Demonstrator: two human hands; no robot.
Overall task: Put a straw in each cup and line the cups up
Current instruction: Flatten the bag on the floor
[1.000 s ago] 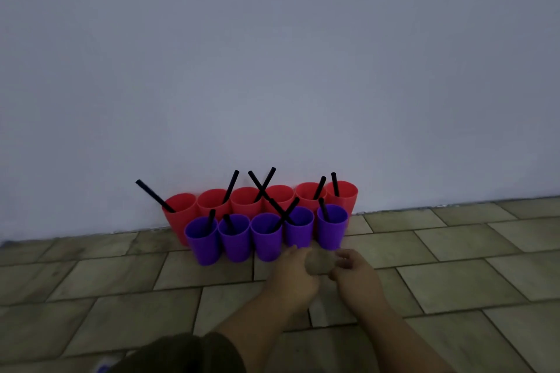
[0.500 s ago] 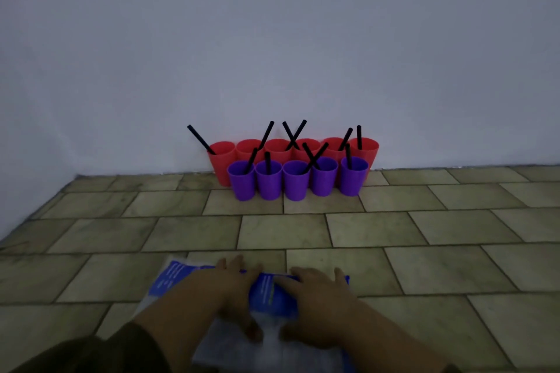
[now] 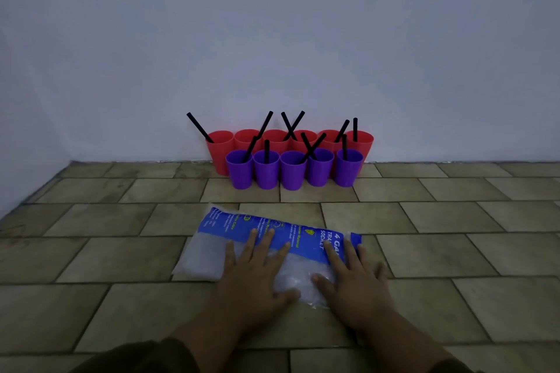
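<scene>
Several red cups (image 3: 220, 145) stand in a row against the wall, with a row of several purple cups (image 3: 292, 171) touching in front of them. A black straw (image 3: 200, 128) leans out of each cup; some cross each other. Nearer to me, a flat plastic bag with a blue printed band (image 3: 212, 244) lies on the tiled floor. My left hand (image 3: 256, 274) rests flat on its middle with fingers spread. My right hand (image 3: 351, 277) lies flat on its right end, fingers spread too. Neither hand grips anything.
The pale wall (image 3: 272, 39) rises right behind the cups. Brown rectangular floor tiles (image 3: 424, 251) stretch to both sides of the bag. A dark sleeve (image 3: 136, 357) shows at the bottom edge.
My hands left the cups and drew back to the plastic bag, which has come into view. They now press flat on it, and the camera has tilted and pulled away from the cups.
</scene>
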